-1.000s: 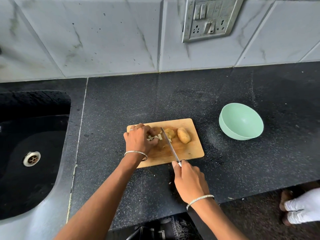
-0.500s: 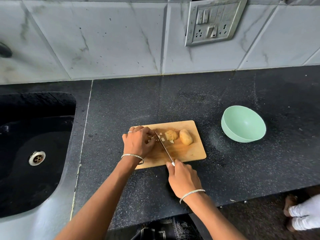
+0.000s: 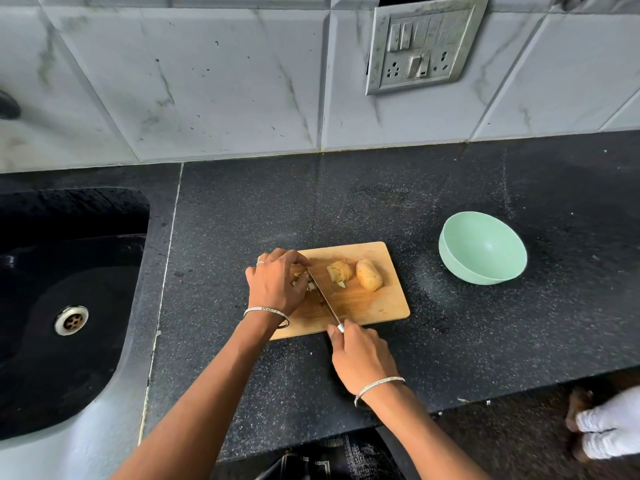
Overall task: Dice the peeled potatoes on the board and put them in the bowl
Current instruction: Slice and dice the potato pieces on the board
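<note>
A small heap of cut potato pieces lies near the left end of the wooden chopping board. It is mostly hidden beneath the left hand, whose fingers are curled down over the pieces and pin them to the board. The knife runs slantwise from those fingers back to the board's near edge, its blade just beside the knuckles. The right hand is wrapped round the knife's handle.

Right of the blade sits a partly sliced potato, and close beside it lies a whole peeled potato. Whether the two touch I cannot tell.

The board rests on a black speckled worktop. Well apart to the right stands a mint-green bowl. A black sink with a steel drain is set into the left. A switch-and-socket plate is fixed to the marbled wall tiles. Each wrist bears a silver bangle.
</note>
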